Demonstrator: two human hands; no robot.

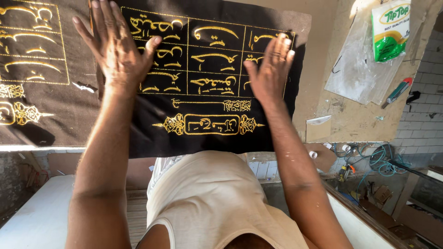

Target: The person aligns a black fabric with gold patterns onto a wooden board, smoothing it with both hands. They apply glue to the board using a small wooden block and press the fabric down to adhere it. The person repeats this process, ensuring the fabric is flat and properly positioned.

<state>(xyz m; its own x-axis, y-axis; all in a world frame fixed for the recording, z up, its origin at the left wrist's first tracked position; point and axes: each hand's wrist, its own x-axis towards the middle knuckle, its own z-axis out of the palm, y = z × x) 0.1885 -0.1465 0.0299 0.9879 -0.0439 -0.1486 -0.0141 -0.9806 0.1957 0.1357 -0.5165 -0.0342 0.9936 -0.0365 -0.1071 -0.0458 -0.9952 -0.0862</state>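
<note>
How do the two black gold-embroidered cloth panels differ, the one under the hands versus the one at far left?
The black cloth panel under the hands lies fully in view, its near edge hanging over the table edge; the black cloth panel at far left is cut off by the frame. The left hand and right hand press flat on the first; nothing touches the second. Both carry gold embroidery in gridded boxes with ornamental motifs.

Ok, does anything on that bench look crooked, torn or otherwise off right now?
Little stands out. The black embroidered cloth lies flat under the left hand and right hand, though its near edge overhangs the workbench. No tears are visible. A utility knife lies loose near the bench's right edge.
</note>
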